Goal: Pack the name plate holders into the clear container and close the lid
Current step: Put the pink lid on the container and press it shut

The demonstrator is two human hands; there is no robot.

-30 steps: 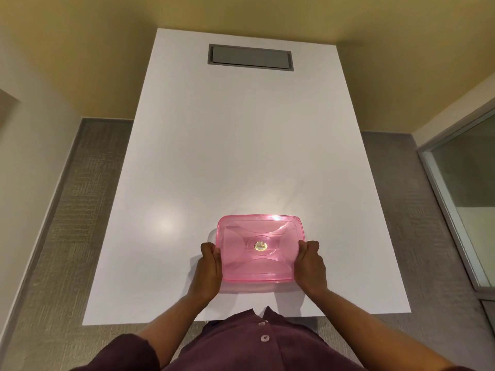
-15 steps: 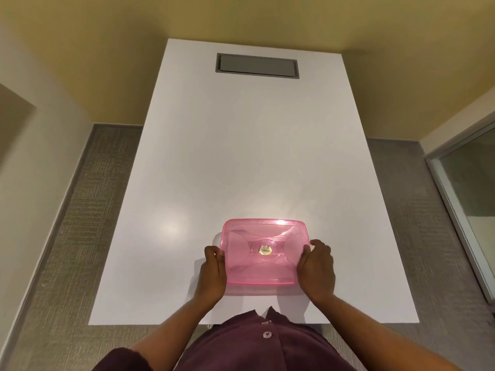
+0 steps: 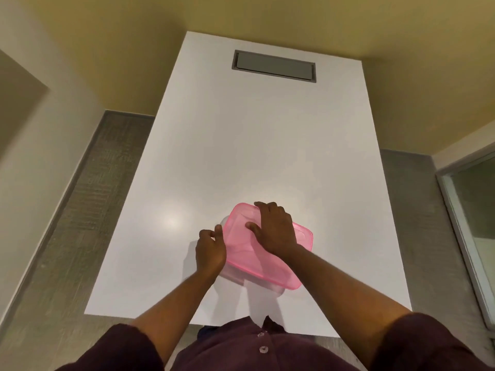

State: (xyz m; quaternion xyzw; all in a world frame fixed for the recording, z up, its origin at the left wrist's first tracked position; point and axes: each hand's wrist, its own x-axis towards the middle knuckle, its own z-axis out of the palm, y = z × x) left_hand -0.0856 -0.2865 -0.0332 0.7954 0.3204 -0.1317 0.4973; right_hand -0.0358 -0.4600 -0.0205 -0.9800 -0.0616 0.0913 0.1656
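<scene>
We see a dark maroon button-up shirt [image 3: 241,352], two small pale buttons [image 3: 263,349] down its front, short sleeves [image 3: 428,341], forearms bare below them

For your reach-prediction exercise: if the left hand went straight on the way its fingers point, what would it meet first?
The left hand points up and slightly right, its fingertips already at the pink lid's left edge. It would likely meet that lid, or the clear container beneath; depth is unclear.

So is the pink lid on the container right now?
On: the pink lid covers the clear container, right hand flat on top. Fully sealed: cannot tell.
</scene>
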